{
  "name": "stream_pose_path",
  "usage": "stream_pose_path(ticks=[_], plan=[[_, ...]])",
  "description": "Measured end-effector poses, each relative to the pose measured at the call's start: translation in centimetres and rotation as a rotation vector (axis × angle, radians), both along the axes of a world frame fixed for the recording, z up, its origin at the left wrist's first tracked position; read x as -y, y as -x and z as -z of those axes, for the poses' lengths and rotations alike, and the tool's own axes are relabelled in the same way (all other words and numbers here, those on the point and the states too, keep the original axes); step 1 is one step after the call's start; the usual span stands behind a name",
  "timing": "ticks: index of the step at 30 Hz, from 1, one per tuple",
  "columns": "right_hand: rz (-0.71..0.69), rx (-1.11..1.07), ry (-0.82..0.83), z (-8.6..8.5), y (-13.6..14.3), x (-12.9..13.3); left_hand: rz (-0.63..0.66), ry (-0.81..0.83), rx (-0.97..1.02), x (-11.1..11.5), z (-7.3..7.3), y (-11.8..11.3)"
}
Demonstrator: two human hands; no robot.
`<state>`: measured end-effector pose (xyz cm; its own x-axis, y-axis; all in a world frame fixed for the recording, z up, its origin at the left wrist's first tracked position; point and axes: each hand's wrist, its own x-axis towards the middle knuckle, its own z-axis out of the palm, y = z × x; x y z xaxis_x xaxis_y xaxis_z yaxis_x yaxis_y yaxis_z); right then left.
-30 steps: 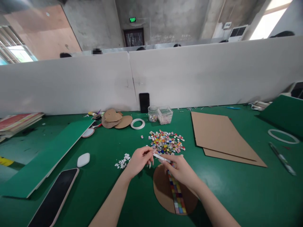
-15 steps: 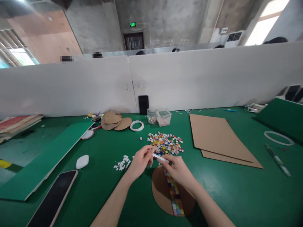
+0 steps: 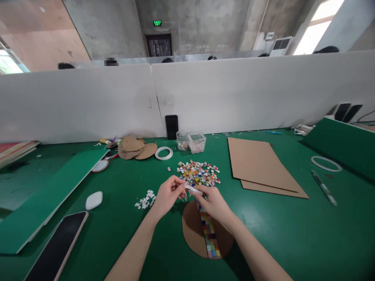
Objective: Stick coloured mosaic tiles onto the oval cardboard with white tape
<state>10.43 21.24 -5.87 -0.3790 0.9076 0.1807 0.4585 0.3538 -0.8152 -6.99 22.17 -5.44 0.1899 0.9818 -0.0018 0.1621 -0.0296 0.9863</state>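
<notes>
A short white strip (image 3: 193,190) stretches between my two hands, above the far edge of a round cardboard disc (image 3: 191,230). My left hand (image 3: 167,196) pinches its left end. At the other end, my right hand (image 3: 213,202) has its fingers closed on the strip. A band of small coloured mosaic tiles (image 3: 210,234) runs down the disc, its far end partly under my right hand. Just beyond my hands lies a loose heap of mixed coloured tiles (image 3: 199,171). Small white pieces (image 3: 145,200) are scattered left of my left hand.
Cardboard sheets (image 3: 258,160) lie to the right, with a pen (image 3: 324,188) and a white ring (image 3: 326,163) beyond. Two clear containers (image 3: 197,143), a tape roll (image 3: 164,153) and cardboard cutouts (image 3: 133,146) stand farther back. A phone (image 3: 58,246) and white case (image 3: 94,200) are left.
The camera has turned slightly, so the whole scene sits farther left and a little higher. Both hands keep their hold on the white strip, with little other movement.
</notes>
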Motion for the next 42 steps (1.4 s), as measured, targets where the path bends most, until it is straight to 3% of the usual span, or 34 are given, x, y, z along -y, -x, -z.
stream_pose_path(ticks=[5,16,27,35,42], plan=[[0.016,0.069,-0.060,-0.2,-0.2,0.1,-0.057,0.014,-0.052,0.0,0.5,-0.5],[-0.041,0.015,-0.019,-0.4,-0.4,0.1,0.035,0.003,0.049,0.3,-0.5,-0.4],[-0.041,-0.020,0.036,0.0,-0.1,0.4,-0.035,-0.032,-0.032,0.1,1.3,-1.0],[-0.168,-0.281,0.340,1.0,0.8,0.7,-0.046,-0.097,0.028,0.6,1.9,-1.0],[-0.105,-0.242,0.213,1.4,1.9,0.9,-0.219,-0.100,0.105,1.0,1.3,-1.6]])
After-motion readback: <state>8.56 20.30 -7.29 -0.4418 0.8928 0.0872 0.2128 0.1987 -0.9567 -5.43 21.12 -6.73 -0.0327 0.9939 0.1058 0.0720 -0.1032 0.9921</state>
